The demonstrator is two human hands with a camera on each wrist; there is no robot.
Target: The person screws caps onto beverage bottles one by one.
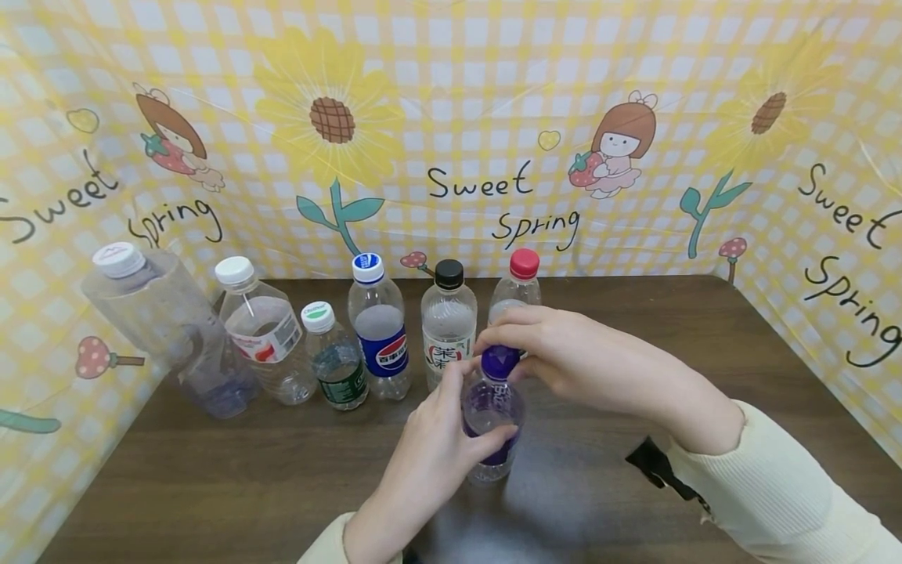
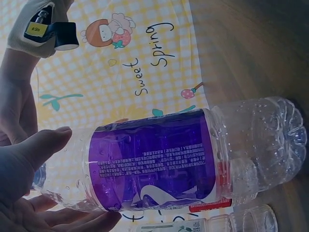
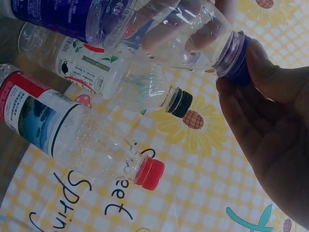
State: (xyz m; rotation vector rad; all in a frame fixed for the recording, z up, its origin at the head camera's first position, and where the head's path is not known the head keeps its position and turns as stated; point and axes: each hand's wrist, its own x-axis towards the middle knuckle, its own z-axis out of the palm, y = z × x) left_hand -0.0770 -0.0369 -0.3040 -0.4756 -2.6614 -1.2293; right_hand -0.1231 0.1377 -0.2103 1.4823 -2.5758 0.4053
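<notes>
A clear plastic bottle with a purple label (image 2: 152, 162) stands in front of the person. Around its upper part curls the left hand (image 1: 430, 446), thumb on one side and fingers on the other. The right hand (image 1: 564, 345) pinches the bottle's purple cap (image 3: 239, 60) between thumb and fingers. In the right wrist view the cap sits on the bottle's neck. Whether the base touches the table cannot be told. Just behind are a black-capped bottle (image 1: 449, 313) and a red-capped bottle (image 3: 87, 130), the latter partly hidden by the right hand in the head view.
Along the back left of the brown table (image 1: 282, 486) stand a Pepsi bottle (image 1: 380, 337), a small green-labelled bottle (image 1: 338, 368), a wide white-capped bottle (image 1: 264, 329) and a large handled bottle (image 1: 158, 305). A yellow checked cloth (image 1: 451, 94) surrounds the back and sides.
</notes>
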